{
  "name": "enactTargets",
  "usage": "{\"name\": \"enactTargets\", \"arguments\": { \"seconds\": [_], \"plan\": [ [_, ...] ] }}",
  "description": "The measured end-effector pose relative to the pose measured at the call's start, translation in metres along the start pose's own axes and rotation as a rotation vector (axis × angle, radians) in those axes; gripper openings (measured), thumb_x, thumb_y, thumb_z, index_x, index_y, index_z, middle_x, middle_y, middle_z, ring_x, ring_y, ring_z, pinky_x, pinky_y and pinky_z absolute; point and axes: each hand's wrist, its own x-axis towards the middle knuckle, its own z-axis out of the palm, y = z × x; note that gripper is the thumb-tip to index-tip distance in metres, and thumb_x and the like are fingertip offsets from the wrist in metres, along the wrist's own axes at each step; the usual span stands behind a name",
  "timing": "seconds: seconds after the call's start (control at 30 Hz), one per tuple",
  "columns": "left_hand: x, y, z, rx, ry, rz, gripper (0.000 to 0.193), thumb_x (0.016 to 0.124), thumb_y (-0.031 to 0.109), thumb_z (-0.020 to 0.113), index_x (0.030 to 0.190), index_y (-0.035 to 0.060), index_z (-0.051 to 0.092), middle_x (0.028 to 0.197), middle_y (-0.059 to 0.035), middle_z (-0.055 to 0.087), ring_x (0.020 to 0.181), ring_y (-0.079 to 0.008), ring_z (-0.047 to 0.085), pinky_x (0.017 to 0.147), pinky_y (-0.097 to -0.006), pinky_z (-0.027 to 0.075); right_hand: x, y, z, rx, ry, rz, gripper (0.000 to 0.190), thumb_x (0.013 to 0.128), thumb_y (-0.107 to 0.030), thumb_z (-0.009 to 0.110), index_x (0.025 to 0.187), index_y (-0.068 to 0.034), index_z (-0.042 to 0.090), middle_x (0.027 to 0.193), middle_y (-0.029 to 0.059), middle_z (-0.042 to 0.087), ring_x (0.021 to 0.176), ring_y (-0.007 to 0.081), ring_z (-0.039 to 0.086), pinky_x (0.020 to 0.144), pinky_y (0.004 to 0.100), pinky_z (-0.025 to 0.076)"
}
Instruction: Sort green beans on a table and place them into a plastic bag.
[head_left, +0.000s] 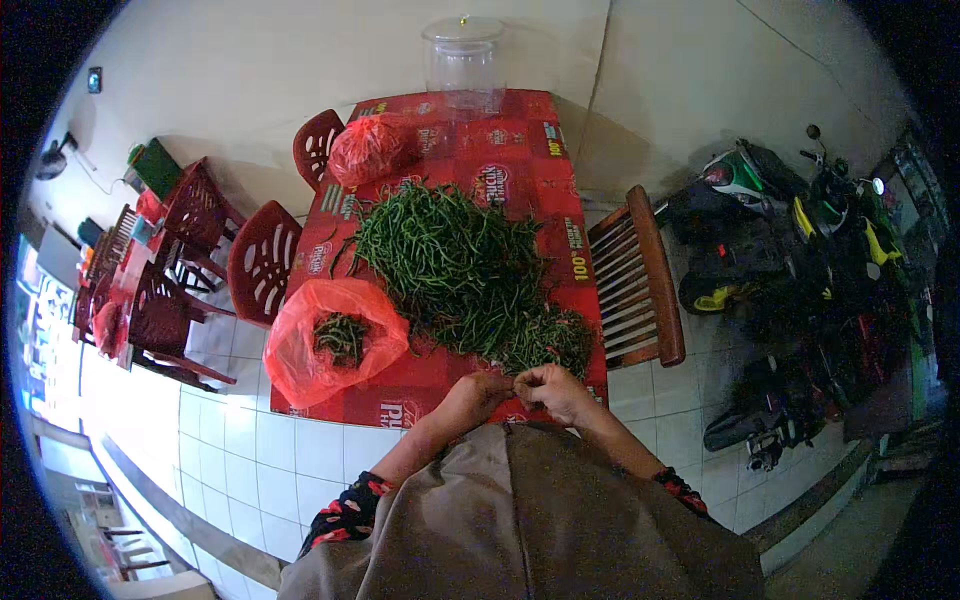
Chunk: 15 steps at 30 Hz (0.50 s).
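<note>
My left hand (484, 394) and my right hand (556, 391) meet at the near edge of the table, fingertips bent together. Whatever may be between the fingers is too small and hidden to make out. Just beyond them lies a small heap of thin green scraps, apparently stems (551, 341). It touches a large pile of slender green chillies (450, 259) spread over the middle of the table. To the left of my hands stands an opened red plastic bag (292, 352), its rim spread wide, with some green chilli pieces (341, 337) inside.
A red printed cloth (525, 161) covers the table. Farther back are a tied red plastic bag (367, 148) and a clear lidded jar (465, 64). Red plastic chairs (266, 259) flank the left side, a wooden slatted chair (637, 281) the right. Motorbikes (795, 225) are parked farther right.
</note>
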Motion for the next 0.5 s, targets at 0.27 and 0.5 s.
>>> {"name": "enactTargets", "arguments": {
  "seconds": [0.27, 0.5],
  "plan": [
    [-0.02, -0.021, 0.012, -0.297, 0.29, -0.247, 0.015, 0.085, 0.006, 0.051, 0.096, 0.0009, 0.06, 0.089, -0.0076, 0.062, 0.08, -0.0177, 0.059, 0.07, -0.0303, 0.046, 0.035, 0.012, -0.03, -0.258, 0.169, -0.076, 0.015, 0.072, 0.003, 0.058, 0.087, -0.001, 0.061, 0.08, 0.0077, 0.061, 0.072, 0.0195, 0.058, 0.067, 0.0306, 0.047],
    [-0.051, -0.057, -0.069, -1.004, 0.818, -0.511, 0.018, 0.085, 0.005, 0.046, 0.102, 0.0027, 0.051, 0.084, -0.0065, 0.056, 0.083, -0.0155, 0.055, 0.076, -0.0277, 0.045, 0.085, 0.017, 0.001, -1.259, 0.187, -0.673, 0.027, 0.068, 0.003, 0.052, 0.091, -0.005, 0.062, 0.11, 0.014, 0.052, 0.104, 0.0305, 0.047, 0.087, 0.0429, 0.039]
  ]
}}
